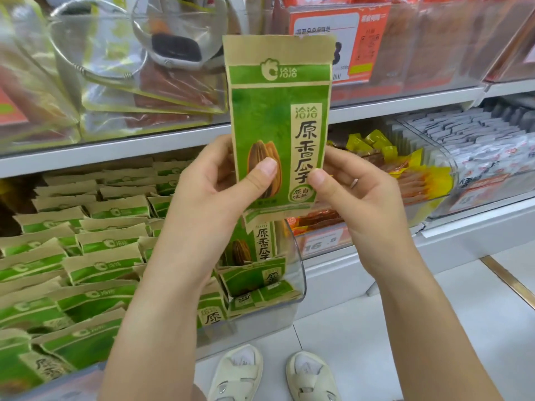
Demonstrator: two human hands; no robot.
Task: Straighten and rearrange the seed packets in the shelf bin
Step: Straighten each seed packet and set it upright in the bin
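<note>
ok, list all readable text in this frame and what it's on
"洽洽", logo near the top of the held seed packet.
"洽洽 原香瓜子", vertical panel, same packet.
"原味", round seal below it; the other characters are unclear.
"洽洽", tops of the packets in the bin.
"16.8", orange price tag.
Upper orange shelf label: blurred, unreadable.

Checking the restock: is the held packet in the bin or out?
Out: both hands, left hand and right hand, hold the packet upright above the bin.
</note>
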